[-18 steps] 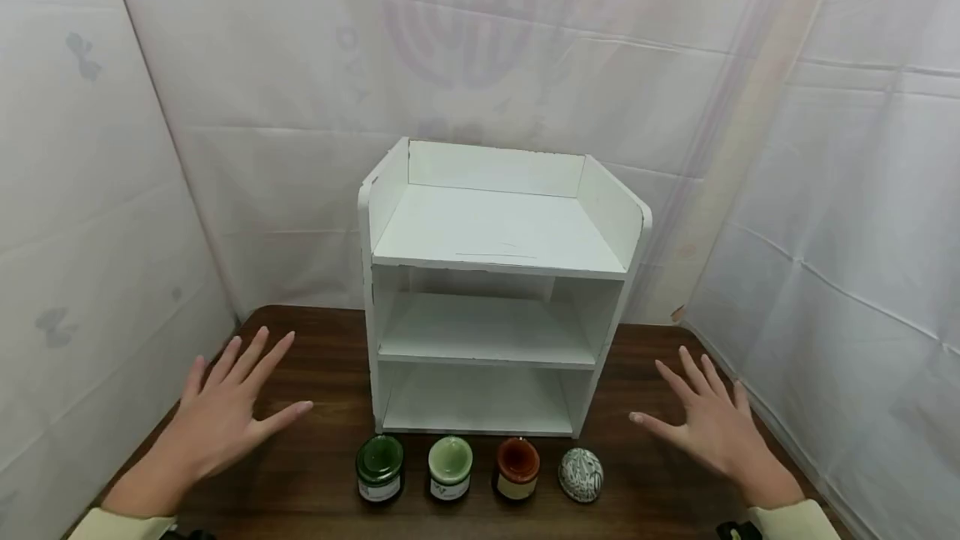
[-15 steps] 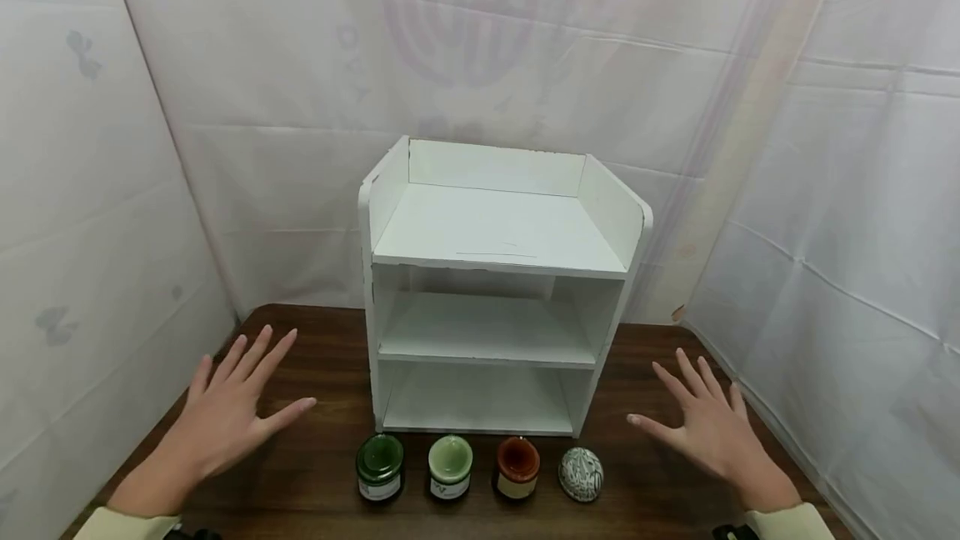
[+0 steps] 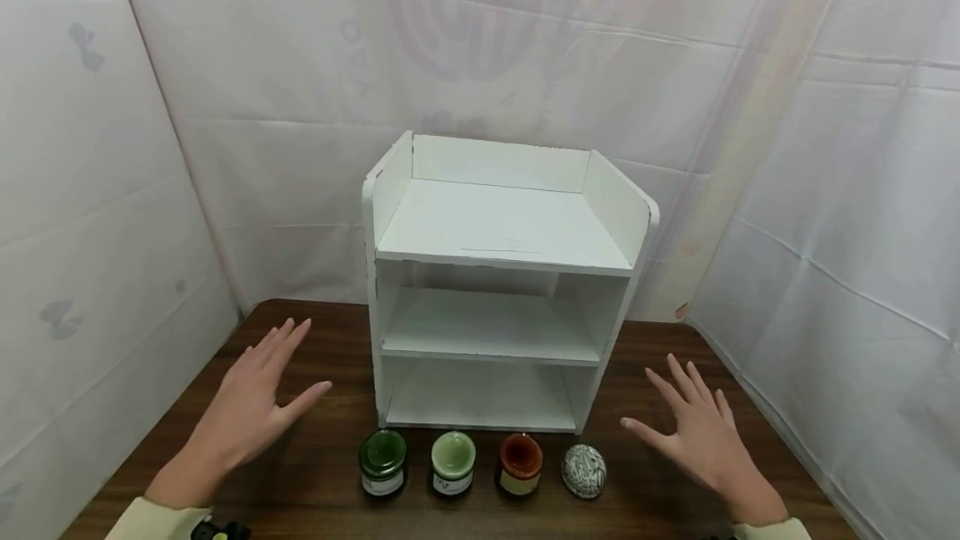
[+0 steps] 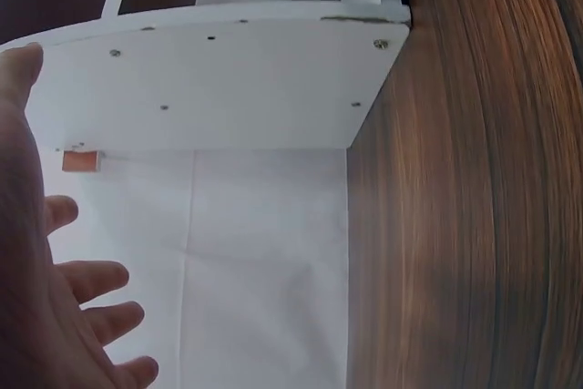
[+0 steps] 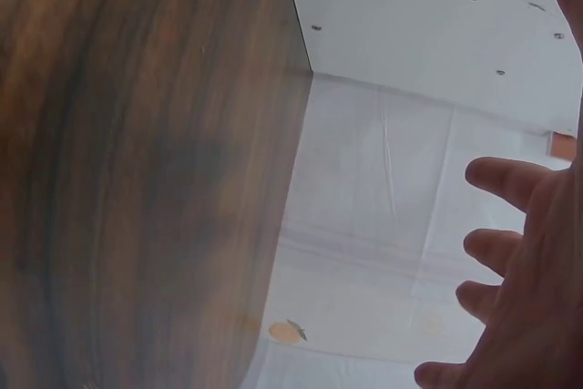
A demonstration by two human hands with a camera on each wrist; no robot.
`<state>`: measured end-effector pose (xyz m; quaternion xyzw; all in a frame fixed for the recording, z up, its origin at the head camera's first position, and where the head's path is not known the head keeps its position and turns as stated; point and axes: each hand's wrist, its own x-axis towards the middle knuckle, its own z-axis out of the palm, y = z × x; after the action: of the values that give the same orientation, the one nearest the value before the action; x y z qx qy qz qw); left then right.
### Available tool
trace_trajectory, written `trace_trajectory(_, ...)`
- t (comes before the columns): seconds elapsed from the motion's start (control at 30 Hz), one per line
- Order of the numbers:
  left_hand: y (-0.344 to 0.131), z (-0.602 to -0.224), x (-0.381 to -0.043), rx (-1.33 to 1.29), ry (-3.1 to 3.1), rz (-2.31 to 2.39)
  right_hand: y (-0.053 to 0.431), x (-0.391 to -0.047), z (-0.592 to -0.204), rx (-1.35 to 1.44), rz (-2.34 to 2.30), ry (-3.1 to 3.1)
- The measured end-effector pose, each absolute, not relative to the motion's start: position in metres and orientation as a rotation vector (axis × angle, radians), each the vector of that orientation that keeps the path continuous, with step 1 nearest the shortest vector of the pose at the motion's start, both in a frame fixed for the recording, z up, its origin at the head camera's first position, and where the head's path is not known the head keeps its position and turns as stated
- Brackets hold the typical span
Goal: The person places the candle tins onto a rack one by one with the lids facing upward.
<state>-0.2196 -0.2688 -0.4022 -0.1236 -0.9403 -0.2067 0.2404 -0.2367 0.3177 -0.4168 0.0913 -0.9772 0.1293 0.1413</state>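
My left hand hovers over the left of the table, fingers stretched out and thumb apart, holding nothing. On the other side my right hand is spread in the same way, nearest to a black-and-white patterned rounded object. Between the hands, a row along the front of a white shelf unit holds a dark green jar, a light green jar, a reddish-brown jar and that patterned object. Both wrist views show the unit's white side panels beyond the fingers.
The shelf unit has a walled top and two bare compartments below. Its base stands on a dark wood table. White fabric sheets hang behind and on both sides, close to the table's edges.
My left hand has moved to the right and slightly forward, its fingers closer together. The right hand has shifted slightly left. The jars and shelf unit stay in place, with a small camera shift.
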Motion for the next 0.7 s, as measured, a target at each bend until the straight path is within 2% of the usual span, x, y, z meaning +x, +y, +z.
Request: trace_trajectory(0.7, -0.228, -0.402, -0.228, -0.365, -2.46, -0.947, 0.298, -0.231, -0.452, 0.356, 0.639, -2.685)
